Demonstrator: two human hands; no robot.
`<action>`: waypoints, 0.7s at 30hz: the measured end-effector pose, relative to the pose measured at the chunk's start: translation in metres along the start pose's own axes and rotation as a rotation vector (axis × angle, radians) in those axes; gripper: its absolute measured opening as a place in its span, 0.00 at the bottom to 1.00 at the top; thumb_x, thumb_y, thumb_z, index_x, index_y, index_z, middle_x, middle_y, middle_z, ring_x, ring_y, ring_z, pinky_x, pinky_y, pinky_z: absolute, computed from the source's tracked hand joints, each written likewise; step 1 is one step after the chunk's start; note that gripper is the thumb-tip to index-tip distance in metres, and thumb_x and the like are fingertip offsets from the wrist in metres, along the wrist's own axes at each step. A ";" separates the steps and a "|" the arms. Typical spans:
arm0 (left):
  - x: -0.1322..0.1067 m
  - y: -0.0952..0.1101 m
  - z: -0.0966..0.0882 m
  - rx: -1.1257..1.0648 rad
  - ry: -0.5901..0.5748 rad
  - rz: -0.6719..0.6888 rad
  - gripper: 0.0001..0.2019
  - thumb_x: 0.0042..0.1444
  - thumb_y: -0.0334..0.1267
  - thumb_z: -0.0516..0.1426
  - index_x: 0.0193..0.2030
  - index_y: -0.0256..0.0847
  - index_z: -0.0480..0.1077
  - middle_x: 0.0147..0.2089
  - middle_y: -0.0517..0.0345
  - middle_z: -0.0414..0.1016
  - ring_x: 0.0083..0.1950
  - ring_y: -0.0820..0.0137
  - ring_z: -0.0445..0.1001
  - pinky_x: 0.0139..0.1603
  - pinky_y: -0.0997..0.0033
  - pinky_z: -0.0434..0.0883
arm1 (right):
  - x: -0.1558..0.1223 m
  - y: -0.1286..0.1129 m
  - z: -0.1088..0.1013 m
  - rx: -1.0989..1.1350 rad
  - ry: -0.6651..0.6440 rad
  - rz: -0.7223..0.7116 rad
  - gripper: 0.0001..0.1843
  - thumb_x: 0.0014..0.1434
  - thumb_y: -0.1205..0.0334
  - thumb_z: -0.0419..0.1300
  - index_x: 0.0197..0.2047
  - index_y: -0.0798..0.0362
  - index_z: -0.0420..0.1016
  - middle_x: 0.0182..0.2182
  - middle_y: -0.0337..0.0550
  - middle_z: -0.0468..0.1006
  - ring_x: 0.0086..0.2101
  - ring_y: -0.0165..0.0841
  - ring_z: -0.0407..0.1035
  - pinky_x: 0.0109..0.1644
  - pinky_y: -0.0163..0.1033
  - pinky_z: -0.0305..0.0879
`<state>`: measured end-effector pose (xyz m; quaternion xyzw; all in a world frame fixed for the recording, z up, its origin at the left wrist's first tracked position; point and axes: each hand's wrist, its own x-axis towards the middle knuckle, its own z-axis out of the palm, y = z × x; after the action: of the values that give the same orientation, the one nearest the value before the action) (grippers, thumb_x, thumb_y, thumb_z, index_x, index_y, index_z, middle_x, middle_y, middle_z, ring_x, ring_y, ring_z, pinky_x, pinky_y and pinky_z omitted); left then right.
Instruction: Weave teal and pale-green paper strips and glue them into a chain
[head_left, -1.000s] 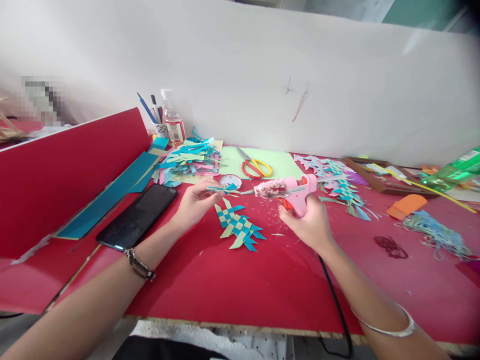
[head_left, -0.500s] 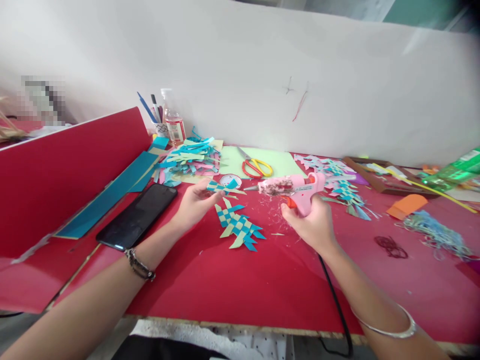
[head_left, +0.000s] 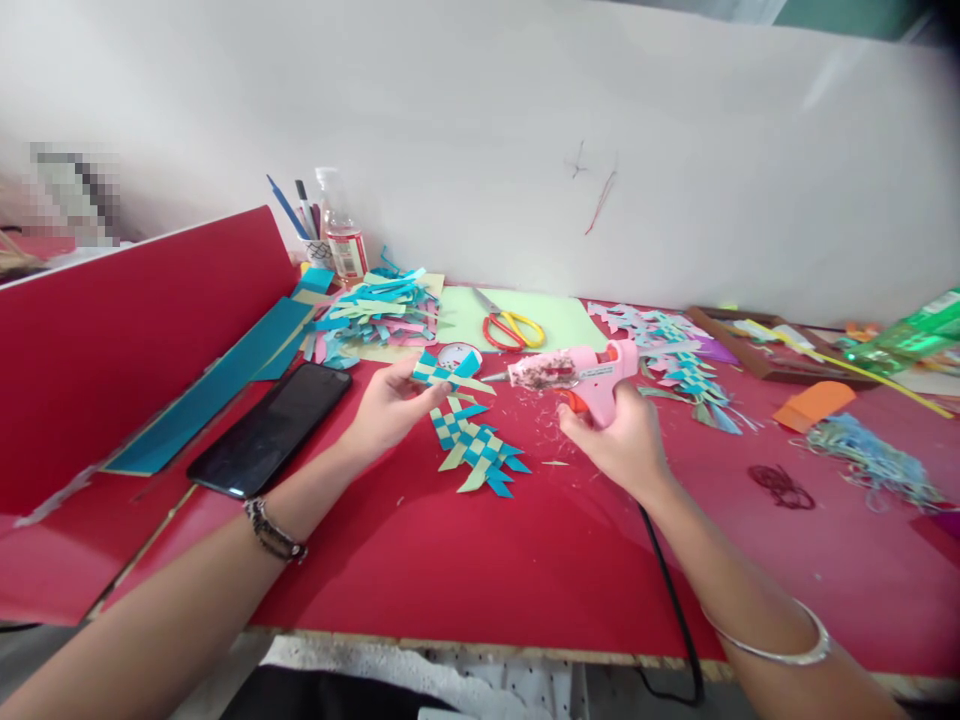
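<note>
My left hand (head_left: 386, 405) is closed on a small woven piece of blue and pale green paper strips (head_left: 448, 372), held just above the red table (head_left: 480, 560). My right hand (head_left: 619, 440) grips a pink hot glue gun (head_left: 581, 375), whose nozzle points left at the woven piece and nearly touches it. A larger woven strip piece (head_left: 476, 445) lies flat on the table between the two hands. The gun's black cord (head_left: 671, 600) runs back past my right forearm and over the table's front edge.
A black phone (head_left: 274, 428) lies left of my left hand. Behind are a pile of paper strips (head_left: 375, 315), scissors (head_left: 510, 328) on green paper, a tape roll (head_left: 459, 357), a bottle and pen cup (head_left: 330, 235). More woven pieces (head_left: 675, 360), a wooden tray (head_left: 757, 350) and scraps lie right.
The woven piece in my left hand has turned its face more toward me and risen slightly. The glue gun stays close to it, nozzle near its right end. The view has shifted slightly.
</note>
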<state>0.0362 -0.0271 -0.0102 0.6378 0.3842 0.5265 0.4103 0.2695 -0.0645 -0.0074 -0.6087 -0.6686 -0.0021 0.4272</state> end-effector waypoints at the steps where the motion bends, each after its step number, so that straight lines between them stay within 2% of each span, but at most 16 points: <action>1: 0.000 0.000 0.000 -0.011 0.000 0.000 0.11 0.40 0.44 0.60 0.25 0.37 0.68 0.24 0.60 0.71 0.26 0.73 0.69 0.28 0.74 0.67 | 0.000 0.000 0.000 -0.002 -0.005 0.004 0.13 0.41 0.56 0.58 0.19 0.51 0.56 0.12 0.32 0.61 0.14 0.27 0.58 0.18 0.32 0.55; 8: 0.000 0.001 0.000 -0.007 -0.042 -0.044 0.12 0.40 0.45 0.60 0.25 0.37 0.69 0.23 0.60 0.72 0.25 0.72 0.70 0.27 0.73 0.68 | -0.001 -0.003 -0.003 0.021 0.035 0.026 0.12 0.41 0.56 0.58 0.20 0.51 0.58 0.12 0.32 0.63 0.15 0.28 0.58 0.18 0.33 0.55; 16: -0.001 -0.004 0.000 0.009 -0.069 -0.062 0.10 0.42 0.42 0.60 0.24 0.36 0.68 0.26 0.60 0.72 0.27 0.73 0.70 0.30 0.74 0.68 | -0.001 -0.002 -0.001 -0.001 -0.032 0.000 0.13 0.42 0.55 0.56 0.19 0.51 0.55 0.12 0.33 0.62 0.15 0.28 0.59 0.18 0.33 0.55; 21: -0.001 -0.006 -0.001 0.001 -0.076 -0.054 0.10 0.43 0.42 0.59 0.25 0.35 0.68 0.26 0.60 0.72 0.27 0.73 0.70 0.31 0.74 0.68 | -0.001 -0.002 -0.002 -0.019 -0.006 -0.016 0.14 0.41 0.56 0.57 0.19 0.51 0.54 0.11 0.32 0.60 0.14 0.26 0.56 0.17 0.32 0.53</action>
<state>0.0349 -0.0262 -0.0157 0.6470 0.3857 0.4906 0.4381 0.2685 -0.0666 -0.0054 -0.6072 -0.6748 -0.0100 0.4193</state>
